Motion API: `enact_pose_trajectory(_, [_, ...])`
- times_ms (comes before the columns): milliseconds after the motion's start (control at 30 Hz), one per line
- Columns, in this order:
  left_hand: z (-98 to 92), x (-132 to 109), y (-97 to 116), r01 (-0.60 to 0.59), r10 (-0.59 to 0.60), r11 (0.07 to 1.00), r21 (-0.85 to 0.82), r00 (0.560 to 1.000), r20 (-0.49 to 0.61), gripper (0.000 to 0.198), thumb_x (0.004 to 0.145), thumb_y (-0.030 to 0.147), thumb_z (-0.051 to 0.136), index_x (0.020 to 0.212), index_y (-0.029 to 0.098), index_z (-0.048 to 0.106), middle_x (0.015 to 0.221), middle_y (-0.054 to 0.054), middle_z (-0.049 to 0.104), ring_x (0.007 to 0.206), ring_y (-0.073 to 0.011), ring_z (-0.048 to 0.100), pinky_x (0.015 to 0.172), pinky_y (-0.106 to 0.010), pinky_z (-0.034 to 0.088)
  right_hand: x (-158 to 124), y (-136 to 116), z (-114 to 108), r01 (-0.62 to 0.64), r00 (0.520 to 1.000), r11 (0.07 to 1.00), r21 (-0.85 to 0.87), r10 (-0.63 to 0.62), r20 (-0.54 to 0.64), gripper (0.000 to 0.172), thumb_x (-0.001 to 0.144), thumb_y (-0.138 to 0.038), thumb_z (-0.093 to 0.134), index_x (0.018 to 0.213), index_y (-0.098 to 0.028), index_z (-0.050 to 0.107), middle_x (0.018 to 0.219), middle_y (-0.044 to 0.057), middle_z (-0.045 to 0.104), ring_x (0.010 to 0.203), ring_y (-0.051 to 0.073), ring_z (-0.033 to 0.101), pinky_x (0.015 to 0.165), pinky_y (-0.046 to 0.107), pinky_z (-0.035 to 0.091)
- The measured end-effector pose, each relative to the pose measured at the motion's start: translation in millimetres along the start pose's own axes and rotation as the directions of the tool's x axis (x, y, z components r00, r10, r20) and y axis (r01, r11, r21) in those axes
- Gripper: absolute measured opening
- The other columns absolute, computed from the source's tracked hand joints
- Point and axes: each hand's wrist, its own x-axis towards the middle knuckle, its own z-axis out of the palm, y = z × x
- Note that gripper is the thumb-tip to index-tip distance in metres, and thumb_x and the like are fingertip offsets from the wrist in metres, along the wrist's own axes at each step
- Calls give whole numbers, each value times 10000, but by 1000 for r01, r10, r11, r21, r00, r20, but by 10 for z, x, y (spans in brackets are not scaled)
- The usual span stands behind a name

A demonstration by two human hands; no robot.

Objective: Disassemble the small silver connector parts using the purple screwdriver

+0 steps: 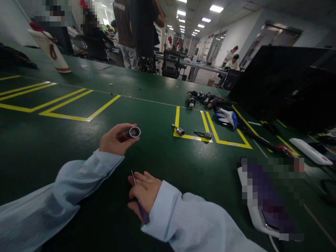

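Between the thumb and fingers of my left hand [114, 139] is a round metal socket [134, 132], its hollow end facing me. My right hand [145, 190], lower and nearer to me, is closed around a thin screwdriver [143, 214] with a purple handle. The slim shaft sticks out past the fingers toward the socket, apart from it. On the green table to the right lie a socket with a shank [180, 131] and a similar socket piece [207, 134], both near yellow tape lines.
Beyond the sockets lie black tools with cables [201, 98] and a blue-and-white glove [227, 117]. A phone on a white stand [252, 210] is at right, near a large black monitor [283, 80]. A white vase-like object [51, 50] stands far left. People stand and sit behind the table.
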Motion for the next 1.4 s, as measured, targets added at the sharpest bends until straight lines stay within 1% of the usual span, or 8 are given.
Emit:
enact_pose_trajectory(233, [82,-237,186,280,-244,943,-182,950,197,409,526,176,711,901,173,549,966,-63,643,755,-194,634,470,-211,489,-413,-190,100,56,989,995,81,-44,-145,104,796,-293,453,821,-228,530,1158,7,582,1141,151,466,991,308,333])
enact_pose_trajectory(367, [95,-314,187,290,-230,932,-217,936,265,385,541,132,697,897,169,554,951,-39,636,845,-183,622,756,-302,514,-464,-169,-260,124,971,893,433,-19,-239,233,813,-305,383,913,-190,560,1053,64,633,989,132,570,939,282,377])
enact_pose_trajectory(500, [139,-377,174,332,-263,932,-144,895,359,390,563,134,671,929,161,537,928,-40,628,850,-177,616,840,-350,484,-458,-20,-496,-60,887,703,708,363,-285,327,829,-372,404,795,-159,651,671,60,660,642,127,603,623,250,473])
enact_pose_trajectory(600, [189,-427,186,343,-271,933,-107,868,417,384,575,135,647,940,156,527,900,-40,630,859,-177,612,832,-351,490,-467,81,-476,-308,752,450,838,655,-75,392,791,-436,474,604,-141,653,463,11,556,428,77,509,420,187,390])
enact_pose_trajectory(667, [218,-452,197,336,-259,936,-104,859,442,368,579,133,633,930,157,527,908,-39,626,867,-176,609,835,-354,489,-470,105,-415,-377,707,363,852,707,12,419,774,-457,489,558,-133,644,409,-5,523,359,55,464,367,167,341])
enact_pose_trajectory(1067, [252,-468,185,389,-294,915,-106,824,484,353,548,103,617,888,157,542,1007,-90,610,883,-203,613,762,-340,517,-422,70,-248,-275,810,612,742,563,-165,393,773,-380,470,516,-143,648,400,9,536,342,51,433,372,168,354])
enact_pose_trajectory(1300, [254,-473,219,402,-310,910,-96,816,488,350,548,103,612,886,153,537,1009,-91,607,896,-198,609,773,-334,508,-449,41,-292,-442,723,589,676,681,-121,431,791,-375,443,471,-139,608,357,2,493,316,63,453,336,168,331])
enact_pose_trajectory(1400, [254,-496,231,413,-313,905,-102,809,498,354,556,96,608,897,157,535,1008,-89,610,892,-193,611,764,-325,511,-462,27,-353,-448,738,712,541,636,-226,420,796,-329,442,441,-156,586,344,-7,469,325,65,437,358,182,332])
